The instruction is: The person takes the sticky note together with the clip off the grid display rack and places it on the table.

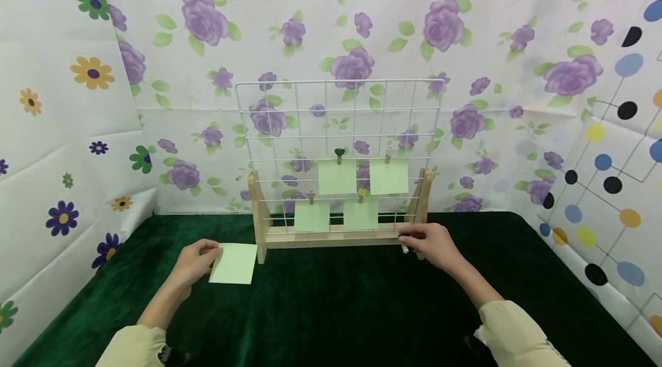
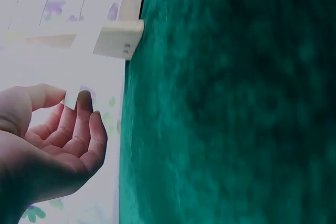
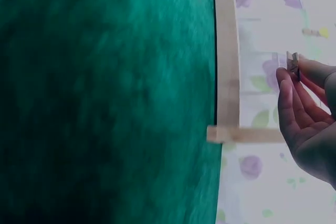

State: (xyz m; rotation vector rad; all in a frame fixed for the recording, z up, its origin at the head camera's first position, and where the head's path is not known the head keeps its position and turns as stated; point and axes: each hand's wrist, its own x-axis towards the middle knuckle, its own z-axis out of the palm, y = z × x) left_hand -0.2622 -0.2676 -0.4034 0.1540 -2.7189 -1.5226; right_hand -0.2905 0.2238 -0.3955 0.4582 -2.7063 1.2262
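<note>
My left hand point(image 1: 195, 262) pinches a pale green paper note point(image 1: 234, 264) by its left edge, in front of the rack's left foot. In the left wrist view the left hand point(image 2: 68, 135) has thumb and fingertips meeting at the paper. My right hand point(image 1: 431, 245), near the rack's right foot, pinches a small wooden clothespin point(image 3: 293, 65) between thumb and fingertips. Between the hands stands a white wire grid rack point(image 1: 338, 109) on a wooden base point(image 1: 331, 239). Several green notes hang on it from small clips, among them an upper left note point(image 1: 337, 177) and an upper right note point(image 1: 389, 177).
A dark green cloth point(image 1: 331, 304) covers the table. Behind the rack hangs a white sheet with purple roses point(image 1: 204, 18). Patterned sheets close off the left and right sides. The rack's wooden feet point(image 1: 260, 217) stick out toward me.
</note>
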